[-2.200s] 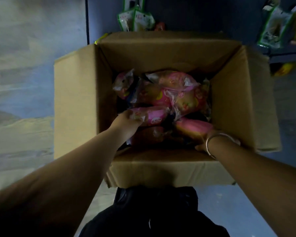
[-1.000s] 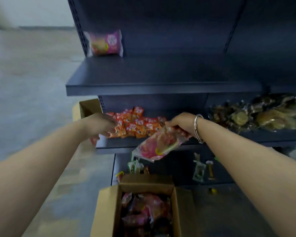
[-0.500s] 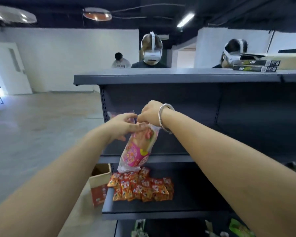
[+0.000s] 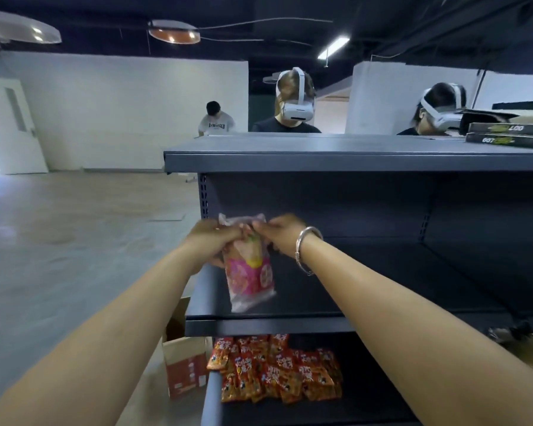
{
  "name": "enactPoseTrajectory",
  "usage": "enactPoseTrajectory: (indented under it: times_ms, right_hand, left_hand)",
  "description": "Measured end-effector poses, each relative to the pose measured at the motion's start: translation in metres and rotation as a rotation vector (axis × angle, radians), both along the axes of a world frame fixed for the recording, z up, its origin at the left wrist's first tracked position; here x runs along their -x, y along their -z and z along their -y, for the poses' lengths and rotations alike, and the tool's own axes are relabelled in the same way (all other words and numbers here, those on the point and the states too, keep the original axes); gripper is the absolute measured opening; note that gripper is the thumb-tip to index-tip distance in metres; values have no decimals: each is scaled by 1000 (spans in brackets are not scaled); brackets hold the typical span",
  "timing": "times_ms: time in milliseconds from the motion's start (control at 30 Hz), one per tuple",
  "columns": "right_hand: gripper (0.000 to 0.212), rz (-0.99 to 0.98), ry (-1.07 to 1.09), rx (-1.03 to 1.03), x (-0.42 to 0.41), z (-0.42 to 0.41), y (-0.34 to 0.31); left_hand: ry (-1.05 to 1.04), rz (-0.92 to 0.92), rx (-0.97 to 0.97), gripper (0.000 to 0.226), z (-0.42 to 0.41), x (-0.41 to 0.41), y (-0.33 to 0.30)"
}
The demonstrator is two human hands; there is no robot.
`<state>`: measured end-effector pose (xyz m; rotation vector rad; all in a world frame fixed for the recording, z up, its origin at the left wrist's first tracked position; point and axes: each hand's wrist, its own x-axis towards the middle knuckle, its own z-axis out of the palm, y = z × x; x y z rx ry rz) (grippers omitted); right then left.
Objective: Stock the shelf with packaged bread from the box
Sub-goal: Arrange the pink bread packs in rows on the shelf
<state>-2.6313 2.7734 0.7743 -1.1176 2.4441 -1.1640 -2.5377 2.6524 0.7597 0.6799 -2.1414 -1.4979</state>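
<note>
Head view: bread pack (image 4: 249, 273) hanging upright, long axis vertical, sealed top edge up, pinched there by left hand (image 4: 213, 241) and right hand (image 4: 281, 236), just above the left end of the middle shelf (image 4: 366, 325). Placing step in hand, seemingly. Next: lower, stand or lay it down, let go.

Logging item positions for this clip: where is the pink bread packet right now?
In the head view, the pink bread packet hangs upright at centre, pinched at its top by the left hand and right hand, in front of the middle shelf, above the orange snack packets.
</note>
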Motion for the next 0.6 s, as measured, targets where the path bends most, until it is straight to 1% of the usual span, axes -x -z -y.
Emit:
enactPoseTrajectory:
  times_ms: [33,100,133,167,200,233,267,300,333,367,467,533,600]
  right_hand:
    - [41,21,51,-37,7,3,8]
    - [41,99,156,-88,21,9,27]
    - [40,198,207,-77,26,11,38]
    - [42,349,245,-57,31,15,47]
    - [48,515,256,-44,34,18,56]
    - [60,668,238,-34,37,23,63]
    - [69,789,207,-9,40,28,70]
    - [72,877,171,28,43,35,76]
    - [69,933,138,69,45,41,81]
    - [61,976,107,110,46,48,86]
    - [26,1057,61,221,50,70,99]
    - [15,1033,91,275,54,82,108]
    - [5,951,137,293,59,90,115]
  left_hand:
    - [-30,-68,-85,17,12,3,2]
    - [-74,-203,-234,13,37,10,8]
    - [-88,-267,-303,10,48,13,13]
    - [-98,-327,-382,9,58,16,17]
    - [-103,-381,-463,13,67,20,23]
    - [-89,-431,-542,18,75,23,29]
    - [-62,-471,-606,21,81,26,35]
    - [-36,-492,-660,20,86,29,42]
    - [-10,-502,-708,15,88,31,47]
    - [17,-504,-754,12,90,33,53]
    - [71,-499,-869,18,97,40,69]
    - [76,-471,-893,21,108,45,83]
    - [92,-402,-897,19,122,50,97]
